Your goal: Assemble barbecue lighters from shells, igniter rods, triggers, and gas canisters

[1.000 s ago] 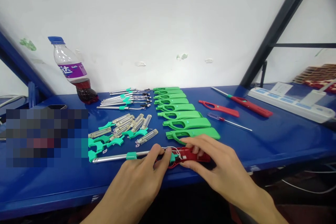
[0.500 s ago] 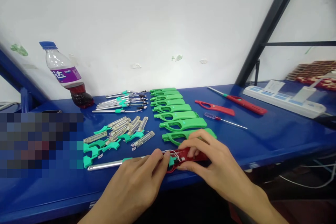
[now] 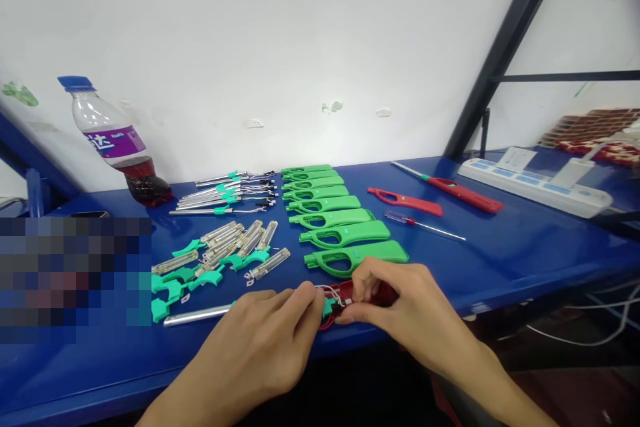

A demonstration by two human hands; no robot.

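A red lighter casing (image 3: 341, 292) lies open near the table's front edge, with white wires (image 3: 330, 291) and a green trigger piece (image 3: 328, 307) in it. Out of its left end runs a silver metal tube (image 3: 200, 315). My left hand (image 3: 273, 337) is closed over the front of the casing and the tube's base, hiding that part. With thumb and curled fingers, my right hand (image 3: 395, 300) grips the casing just right of the wires; its fingertips are partly hidden. Behind my hands, green lighter casings (image 3: 356, 257) lie in a column.
Clear fuel tanks (image 3: 270, 263) and green triggers (image 3: 207, 277) are heaped at left. Metal tubes with wires (image 3: 210, 200) lie behind them, near a bottle (image 3: 117, 147). At right are a screwdriver (image 3: 425, 225), a red casing half (image 3: 410, 203), a red lighter (image 3: 465, 193) and a power strip (image 3: 530, 183).
My right hand's fingers have curled in closer to the thumb, beside the wires. My left hand keeps its hold. The whole view has shifted slightly.
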